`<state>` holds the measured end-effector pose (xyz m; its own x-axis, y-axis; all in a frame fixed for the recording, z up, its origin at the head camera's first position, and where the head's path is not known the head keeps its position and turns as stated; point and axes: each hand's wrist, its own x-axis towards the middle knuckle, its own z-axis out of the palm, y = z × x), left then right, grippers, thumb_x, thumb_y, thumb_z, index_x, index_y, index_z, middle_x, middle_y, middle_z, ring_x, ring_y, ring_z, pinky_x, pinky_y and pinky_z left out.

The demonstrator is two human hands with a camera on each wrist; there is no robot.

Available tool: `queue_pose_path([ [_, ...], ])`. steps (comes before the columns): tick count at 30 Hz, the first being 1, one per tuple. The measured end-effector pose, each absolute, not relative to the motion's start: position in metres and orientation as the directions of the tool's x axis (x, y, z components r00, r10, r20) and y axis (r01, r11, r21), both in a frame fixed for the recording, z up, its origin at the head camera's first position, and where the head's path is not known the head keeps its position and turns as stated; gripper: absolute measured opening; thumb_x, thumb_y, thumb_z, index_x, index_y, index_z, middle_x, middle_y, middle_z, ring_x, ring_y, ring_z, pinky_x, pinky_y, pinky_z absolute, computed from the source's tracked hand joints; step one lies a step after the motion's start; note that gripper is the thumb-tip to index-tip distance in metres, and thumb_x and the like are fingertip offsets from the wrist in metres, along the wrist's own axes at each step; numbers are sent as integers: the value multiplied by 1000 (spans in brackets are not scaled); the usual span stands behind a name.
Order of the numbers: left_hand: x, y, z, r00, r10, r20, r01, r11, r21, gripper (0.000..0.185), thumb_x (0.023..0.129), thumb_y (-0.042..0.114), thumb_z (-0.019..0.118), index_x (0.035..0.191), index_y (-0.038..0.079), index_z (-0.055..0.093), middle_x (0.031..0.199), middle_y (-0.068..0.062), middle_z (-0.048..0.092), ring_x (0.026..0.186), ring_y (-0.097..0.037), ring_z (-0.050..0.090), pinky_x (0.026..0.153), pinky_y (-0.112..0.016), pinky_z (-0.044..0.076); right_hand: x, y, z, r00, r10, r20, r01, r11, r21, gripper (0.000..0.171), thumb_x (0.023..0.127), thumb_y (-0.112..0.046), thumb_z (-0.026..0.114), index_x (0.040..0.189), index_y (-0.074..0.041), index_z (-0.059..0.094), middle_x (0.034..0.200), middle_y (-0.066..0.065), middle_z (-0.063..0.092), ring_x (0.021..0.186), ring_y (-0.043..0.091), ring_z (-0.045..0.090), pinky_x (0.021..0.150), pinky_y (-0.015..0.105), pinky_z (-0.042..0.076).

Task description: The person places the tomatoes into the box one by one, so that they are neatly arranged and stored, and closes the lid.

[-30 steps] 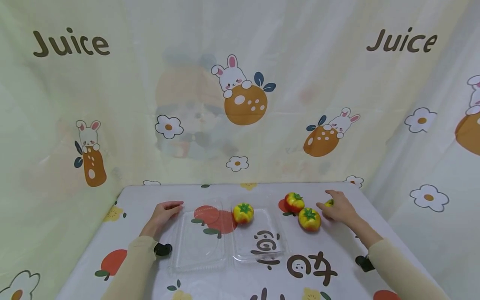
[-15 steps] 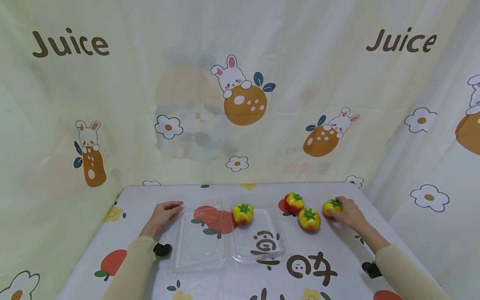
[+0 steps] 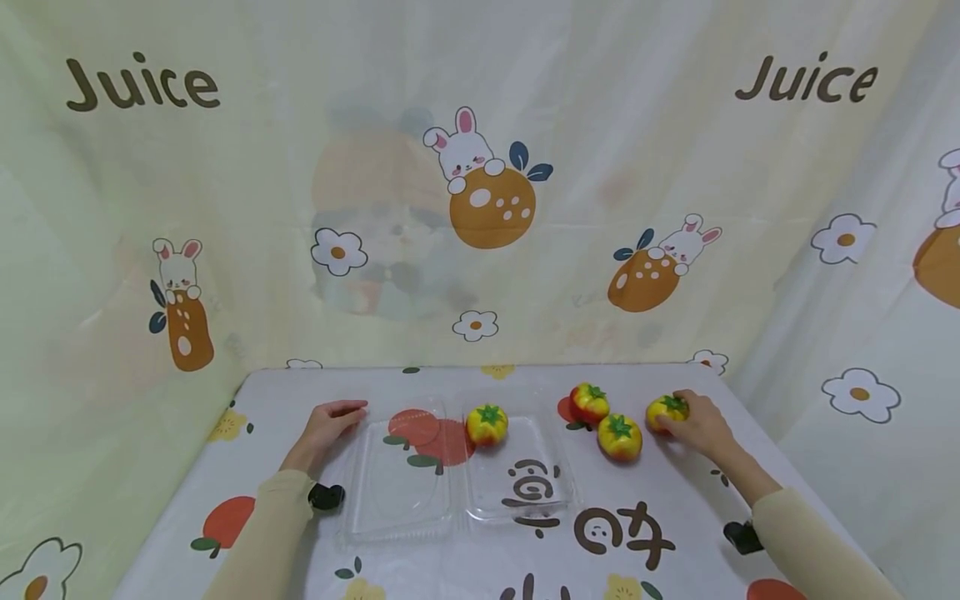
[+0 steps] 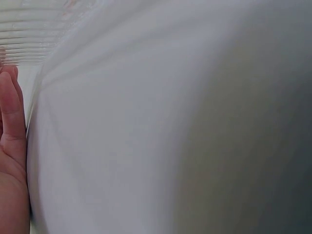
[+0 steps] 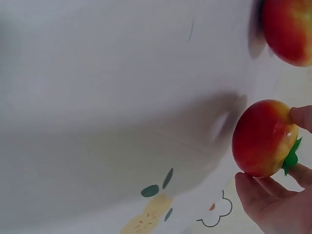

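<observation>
My right hand (image 3: 693, 423) grips a red-and-yellow toy tomato (image 3: 664, 412) at the right of the table; the right wrist view shows its fingers (image 5: 265, 195) curled round that tomato (image 5: 263, 139). Two more tomatoes (image 3: 619, 437) (image 3: 589, 403) lie just left of it. Another tomato (image 3: 487, 424) sits at the back of the right half of a clear plastic clamshell box (image 3: 517, 487). My left hand (image 3: 327, 426) rests flat on the cloth beside the box's open lid (image 3: 401, 483), fingers (image 4: 12, 112) straight.
The table is covered by a white printed cloth (image 3: 247, 450). A curtain printed with bunnies and "Juice" (image 3: 480, 183) hangs close behind and on both sides. Another tomato (image 5: 290, 29) shows at the top of the right wrist view.
My right hand moved right, off the near tomatoes, and closed its fingers round the far-right tomato. The left hand has stayed put.
</observation>
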<state>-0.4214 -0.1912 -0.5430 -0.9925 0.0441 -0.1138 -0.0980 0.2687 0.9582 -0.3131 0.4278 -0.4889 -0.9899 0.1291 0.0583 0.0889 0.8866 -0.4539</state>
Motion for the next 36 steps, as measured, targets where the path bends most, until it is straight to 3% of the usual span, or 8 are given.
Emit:
queue_pose_path([
  [9,-422,-194,-545,-994,46,-103,-88,261,961,34,93,14,69,123,-2,67,88,0,65,76,-12,54,66,-22,47,-314,416,-467,-982,101,161,15,885,-465,68,92,-32,67,134,15,41,124,39,47,107,51,48,92,63,43],
  [15,-423,-194,-543,-994,57,-90,-73,248,966,35,93,14,69,123,-4,66,83,2,64,74,-11,54,65,-21,46,-313,397,-444,-977,66,202,-38,879,-475,68,92,-33,68,136,12,43,125,36,49,106,47,50,89,58,48],
  [23,-424,-194,-546,-993,48,-103,-88,246,965,34,93,13,69,122,-3,67,83,2,64,74,-11,54,65,-21,47,-315,361,-428,-975,-5,223,-122,849,-514,68,93,-32,69,142,6,40,136,32,45,117,48,47,93,58,47],
  [36,-424,-192,-545,-994,48,-101,-87,232,969,34,92,13,70,122,-3,67,83,3,64,73,-10,54,65,-20,47,-322,298,-417,-964,-150,218,-248,804,-541,69,89,-30,72,144,-1,42,138,24,48,116,42,52,92,55,49],
])
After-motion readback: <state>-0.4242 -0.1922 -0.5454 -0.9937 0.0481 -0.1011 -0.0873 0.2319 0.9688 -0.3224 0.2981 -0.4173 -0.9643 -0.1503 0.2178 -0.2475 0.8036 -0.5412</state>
